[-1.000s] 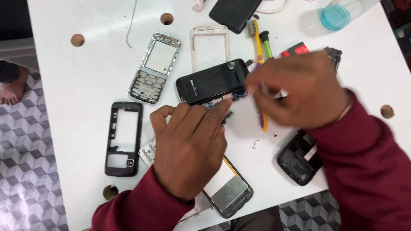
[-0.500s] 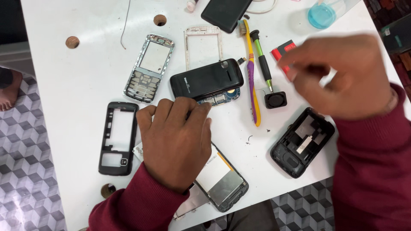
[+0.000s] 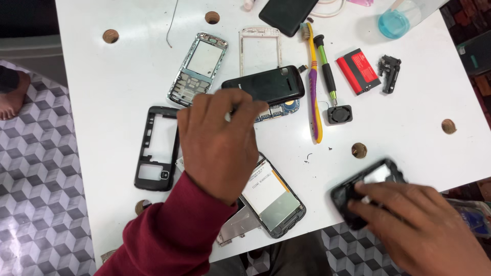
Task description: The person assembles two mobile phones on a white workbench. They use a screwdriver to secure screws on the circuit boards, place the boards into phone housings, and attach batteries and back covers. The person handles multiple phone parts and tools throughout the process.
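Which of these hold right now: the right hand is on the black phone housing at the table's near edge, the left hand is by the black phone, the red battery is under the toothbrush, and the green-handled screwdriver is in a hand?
1. The right hand rests on the black plastic phone housing at the white table's near edge. True.
2. The left hand has its fingertips beside the glossy black phone. True.
3. The red rectangular battery lies under the purple and yellow toothbrush. False: it lies apart, to the right of it.
4. The green-handled screwdriver is held in a hand. False: it lies on the table, beside the toothbrush.
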